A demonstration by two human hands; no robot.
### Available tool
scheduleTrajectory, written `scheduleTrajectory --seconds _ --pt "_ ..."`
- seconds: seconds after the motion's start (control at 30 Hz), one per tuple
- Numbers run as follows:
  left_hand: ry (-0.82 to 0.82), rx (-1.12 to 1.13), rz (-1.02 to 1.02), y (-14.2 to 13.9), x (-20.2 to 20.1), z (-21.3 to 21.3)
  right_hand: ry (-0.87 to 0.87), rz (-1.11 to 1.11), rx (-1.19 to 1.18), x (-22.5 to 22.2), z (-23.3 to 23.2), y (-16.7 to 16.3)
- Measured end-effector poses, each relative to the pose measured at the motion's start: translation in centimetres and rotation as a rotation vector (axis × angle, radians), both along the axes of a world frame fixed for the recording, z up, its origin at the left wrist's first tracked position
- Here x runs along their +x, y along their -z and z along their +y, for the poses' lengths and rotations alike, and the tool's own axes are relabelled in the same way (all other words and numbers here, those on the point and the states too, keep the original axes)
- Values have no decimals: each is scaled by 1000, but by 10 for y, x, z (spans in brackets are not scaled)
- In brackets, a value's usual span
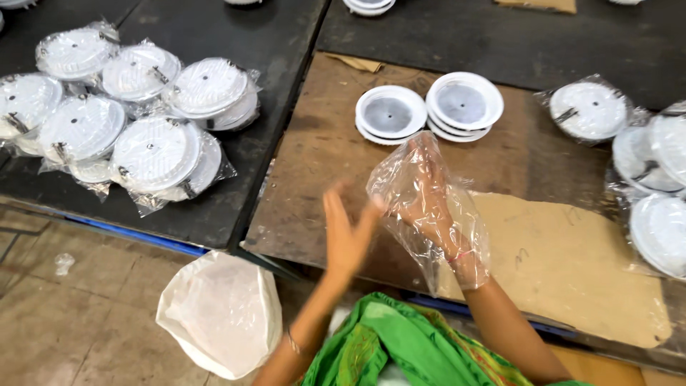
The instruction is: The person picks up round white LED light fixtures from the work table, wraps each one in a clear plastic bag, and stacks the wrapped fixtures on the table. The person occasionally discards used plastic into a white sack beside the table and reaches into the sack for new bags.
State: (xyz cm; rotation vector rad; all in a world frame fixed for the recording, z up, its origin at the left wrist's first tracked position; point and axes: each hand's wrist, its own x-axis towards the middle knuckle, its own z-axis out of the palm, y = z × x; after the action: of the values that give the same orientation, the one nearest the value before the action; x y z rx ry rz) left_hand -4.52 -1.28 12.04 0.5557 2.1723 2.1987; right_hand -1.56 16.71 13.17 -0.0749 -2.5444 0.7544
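Observation:
My right hand [427,201] is pushed inside a clear plastic bag [407,179], with the bag wrapped over the fingers and down past the wrist. My left hand [345,232] is raised beside it, palm toward the bag, fingertips touching the bag's left edge. Both hands hover above a brown board [314,157] on the table. Two short stacks of bare round white discs with grey centres [389,114] [464,101] lie on the board just beyond the hands.
A heap of bagged white discs [153,154] fills the dark table at left. More bagged discs [661,168] lie at the right edge. A tan cardboard sheet [564,264] covers the near right. A white sack [221,311] stands on the floor below.

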Motion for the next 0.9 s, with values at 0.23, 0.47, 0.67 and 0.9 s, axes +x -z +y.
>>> scheduleTrajectory --seconds 0.23,0.47,0.67,0.9 --pt "9 -73 -189 46 -91 -26 24 -206 49 -28 -19 38" --pt "-64 -175 -203 104 -119 -46 48 -205 -233 -24 -31 115" --pt "-179 -118 -119 122 -127 -55 254 -246 -180 -11 -47 142" --pt "-250 -578 266 89 -141 -79 210 -531 43 -17 -31 142"
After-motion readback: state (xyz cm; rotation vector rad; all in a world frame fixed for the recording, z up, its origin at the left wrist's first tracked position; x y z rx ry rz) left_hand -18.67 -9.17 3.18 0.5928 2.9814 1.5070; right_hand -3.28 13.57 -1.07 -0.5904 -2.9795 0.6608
